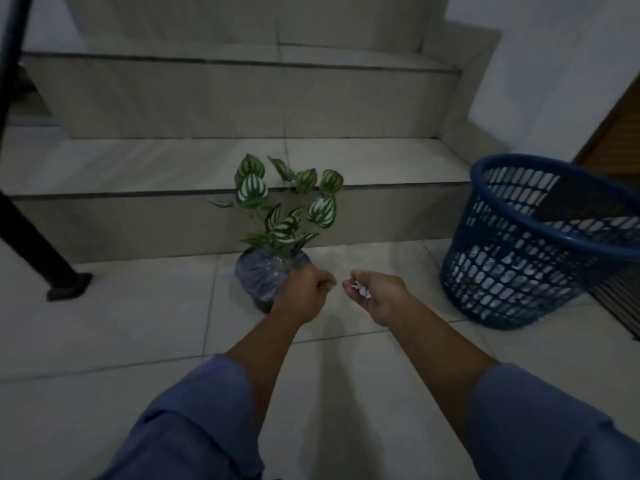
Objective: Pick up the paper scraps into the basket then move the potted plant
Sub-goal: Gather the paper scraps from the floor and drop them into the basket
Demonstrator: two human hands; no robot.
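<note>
Far left: black post (29, 233) w/ foot on the floor tiles (138, 323); steps (138, 164) run across the far side.

Centre: potted plant (277, 233) sits on the floor against the bottom step, pot wrapped in shiny plastic.

L hand (304, 292) is just near-right of the pot, overlapping it in view. Fingers are curled in; we can't tell if anything is inside, or if it touches the pot.

R hand (381, 296) is beside it w/ a small gap, so the hands are apart. Palm is turned up, fingers curled round white paper scraps (361, 291).

Right: blue mesh basket (540, 244) on the floor, apart from the R hand, mouth open toward us. Can't see any scraps in it.

We judge the scraps are gathered but not yet dropped; plant not yet moved.

Risks:
- Hold on the scraps looks loose, so a quick swing to the basket could shed bits.
- Basket wall is all holes; small bits could fall thru.
- L hand sits close to the pot, so a careless move could knock it over.
- Dim light: strays on pale tiles are easy to miss.
</note>
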